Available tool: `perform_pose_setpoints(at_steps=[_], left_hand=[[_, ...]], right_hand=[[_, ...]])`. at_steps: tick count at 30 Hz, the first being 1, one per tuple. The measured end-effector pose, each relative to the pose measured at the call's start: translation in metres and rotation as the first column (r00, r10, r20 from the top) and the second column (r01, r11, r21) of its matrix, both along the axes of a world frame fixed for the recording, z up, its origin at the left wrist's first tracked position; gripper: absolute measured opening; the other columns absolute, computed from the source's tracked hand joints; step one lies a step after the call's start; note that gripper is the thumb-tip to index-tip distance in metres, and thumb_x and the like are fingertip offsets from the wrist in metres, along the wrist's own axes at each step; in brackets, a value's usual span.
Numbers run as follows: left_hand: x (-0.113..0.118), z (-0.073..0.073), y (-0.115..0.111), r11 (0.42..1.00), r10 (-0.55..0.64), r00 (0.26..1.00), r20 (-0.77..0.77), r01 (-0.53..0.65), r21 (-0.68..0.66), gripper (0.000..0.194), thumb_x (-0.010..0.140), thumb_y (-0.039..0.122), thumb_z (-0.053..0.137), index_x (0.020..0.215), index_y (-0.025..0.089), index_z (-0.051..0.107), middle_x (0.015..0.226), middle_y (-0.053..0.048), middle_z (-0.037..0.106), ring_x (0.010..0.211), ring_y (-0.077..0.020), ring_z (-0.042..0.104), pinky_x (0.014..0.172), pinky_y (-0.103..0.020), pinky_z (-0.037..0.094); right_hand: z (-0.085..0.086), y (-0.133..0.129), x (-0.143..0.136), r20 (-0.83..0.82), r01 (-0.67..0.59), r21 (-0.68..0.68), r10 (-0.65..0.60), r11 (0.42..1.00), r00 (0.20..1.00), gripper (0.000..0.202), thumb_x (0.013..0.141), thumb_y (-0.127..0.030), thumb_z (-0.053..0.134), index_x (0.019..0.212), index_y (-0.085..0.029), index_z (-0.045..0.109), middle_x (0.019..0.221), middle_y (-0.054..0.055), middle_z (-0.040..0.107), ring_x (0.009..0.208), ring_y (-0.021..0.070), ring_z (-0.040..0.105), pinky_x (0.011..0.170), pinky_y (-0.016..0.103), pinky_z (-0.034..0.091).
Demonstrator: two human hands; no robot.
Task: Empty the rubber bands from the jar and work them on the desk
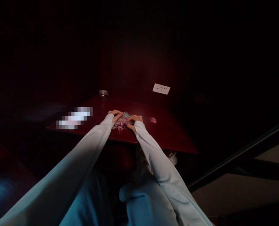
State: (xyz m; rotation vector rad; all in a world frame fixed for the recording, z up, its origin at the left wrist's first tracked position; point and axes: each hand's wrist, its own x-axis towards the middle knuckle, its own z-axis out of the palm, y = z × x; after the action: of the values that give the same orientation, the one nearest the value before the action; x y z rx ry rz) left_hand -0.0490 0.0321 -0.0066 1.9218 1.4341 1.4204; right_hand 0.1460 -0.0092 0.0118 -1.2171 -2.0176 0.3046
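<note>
A loose pile of small pastel loops [124, 120], which look like elastic hair ties in pink, purple and mint green, lies near the front of the dark red table. My left hand [115, 115] is at the pile's left side, its fingers bent in over it. From the right, my right hand [134, 121] curls its fingers at the pile's edge. Whatever is between the fingertips is too small to make out. Apart from this pile, a smaller cluster of pink loops [153, 120] lies to the right of my right hand.
At the table's back left corner stands a clear lidded jar [103, 94]. A bright pixelated patch [74, 118] covers something on the left side. A white socket plate [161, 88] is on the back wall. The table's front edge [167, 148] runs below my forearms. Surroundings are very dark.
</note>
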Motion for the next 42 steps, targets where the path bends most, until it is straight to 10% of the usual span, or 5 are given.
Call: perform_pose_setpoints(at_steps=[42], left_hand=[[0.005, -0.009, -0.003, 0.996, -0.021, 0.998, -0.052, 0.026, 0.089, 0.016, 0.082, 0.040, 0.075, 0.071, 0.027, 0.075, 0.107, -0.001, 0.073, 0.109, -0.0257, 0.054, 0.106, -0.044, 0.040]], right_hand=[[-0.011, 0.015, 0.004, -0.054, 0.134, -0.013, -0.135, 0.991, 0.989, 0.023, 0.090, -0.048, 0.068, 0.080, -0.032, 0.081, 0.105, 0.003, 0.070, 0.110, 0.0256, 0.046, 0.100, 0.043, 0.035]])
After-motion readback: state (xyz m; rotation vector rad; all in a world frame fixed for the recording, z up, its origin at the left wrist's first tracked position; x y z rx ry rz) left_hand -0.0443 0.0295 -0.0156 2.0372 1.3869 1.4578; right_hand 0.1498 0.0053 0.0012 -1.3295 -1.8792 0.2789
